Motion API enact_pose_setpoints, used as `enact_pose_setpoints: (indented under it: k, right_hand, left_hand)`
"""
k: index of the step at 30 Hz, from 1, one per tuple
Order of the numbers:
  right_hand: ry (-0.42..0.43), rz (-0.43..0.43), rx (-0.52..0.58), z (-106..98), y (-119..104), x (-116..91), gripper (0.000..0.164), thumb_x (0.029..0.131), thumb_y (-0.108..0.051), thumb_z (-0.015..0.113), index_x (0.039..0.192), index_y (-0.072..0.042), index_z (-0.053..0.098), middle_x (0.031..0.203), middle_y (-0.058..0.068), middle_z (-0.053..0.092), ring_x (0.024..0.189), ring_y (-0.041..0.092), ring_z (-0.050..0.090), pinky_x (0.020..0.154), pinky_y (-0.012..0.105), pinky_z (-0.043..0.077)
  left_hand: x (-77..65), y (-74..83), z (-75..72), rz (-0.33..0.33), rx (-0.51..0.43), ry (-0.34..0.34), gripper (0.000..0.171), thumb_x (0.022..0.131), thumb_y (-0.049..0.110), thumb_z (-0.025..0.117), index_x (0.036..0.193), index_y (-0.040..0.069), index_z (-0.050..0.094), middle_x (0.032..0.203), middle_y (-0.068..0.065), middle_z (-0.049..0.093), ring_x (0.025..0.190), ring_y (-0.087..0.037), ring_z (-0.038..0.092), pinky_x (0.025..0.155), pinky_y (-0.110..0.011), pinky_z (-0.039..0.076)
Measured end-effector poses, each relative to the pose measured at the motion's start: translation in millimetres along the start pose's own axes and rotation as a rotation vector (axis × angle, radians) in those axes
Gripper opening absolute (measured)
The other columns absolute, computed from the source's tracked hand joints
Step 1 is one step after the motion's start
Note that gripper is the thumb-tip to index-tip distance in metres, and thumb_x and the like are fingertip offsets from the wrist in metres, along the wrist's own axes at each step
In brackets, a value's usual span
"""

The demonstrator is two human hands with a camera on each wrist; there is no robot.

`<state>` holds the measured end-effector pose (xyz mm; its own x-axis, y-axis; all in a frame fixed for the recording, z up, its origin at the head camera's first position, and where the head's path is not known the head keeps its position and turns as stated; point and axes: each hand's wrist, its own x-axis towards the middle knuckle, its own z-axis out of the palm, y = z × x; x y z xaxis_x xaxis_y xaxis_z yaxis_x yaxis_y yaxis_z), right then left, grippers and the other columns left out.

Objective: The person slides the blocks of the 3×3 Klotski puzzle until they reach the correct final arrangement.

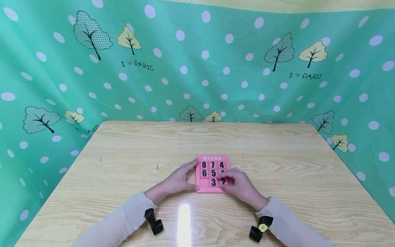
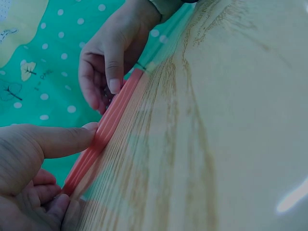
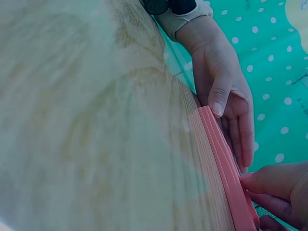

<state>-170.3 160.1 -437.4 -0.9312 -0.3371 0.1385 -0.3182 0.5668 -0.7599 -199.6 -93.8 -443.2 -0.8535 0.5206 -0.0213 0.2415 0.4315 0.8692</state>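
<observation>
A pink sliding number puzzle (image 1: 213, 191) lies flat on the wooden table, its black-numbered tiles in rows. Its vacant slot is at the lower left, beside the 3 tile (image 1: 213, 182). My left hand (image 1: 177, 179) holds the puzzle's left side, forefinger near the top corner and thumb near the bottom corner. From the right, my right hand (image 1: 242, 187) reaches over the frame, its thumb and forefinger touching the tiles around the 2 and partly covering the 1. Both wrist views show the pink frame (image 2: 103, 130) edge-on, with the tile faces hidden.
The wooden table (image 1: 139, 144) extends around the puzzle, with a bright light reflection near its front. A green dotted cloth (image 1: 191, 61) with printed trees hangs behind and at both sides. Black wrist cameras (image 1: 154, 222) sit at the sleeves.
</observation>
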Motion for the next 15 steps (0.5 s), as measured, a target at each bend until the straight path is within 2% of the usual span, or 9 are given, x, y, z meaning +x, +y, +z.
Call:
enact_pose_setpoints:
  k: [15]
  right_hand:
    - [-0.024, -0.064, 0.017, 13.1, -5.8, 7.3, 0.026, 0.076, -0.009, 0.075, 0.101, -0.015, 0.073, 0.102, -0.004, 0.064, 0.098, 0.015, 0.054, 0.086, 0.031, 0.047]
  left_hand:
    - [-2.4, 3.0, -0.7, -0.006, -0.005, -0.004, 0.097, 0.070, 0.014, 0.080, 0.149, 0.005, 0.024, 0.155, -0.010, 0.023, 0.141, -0.031, 0.020, 0.115, -0.050, 0.015]
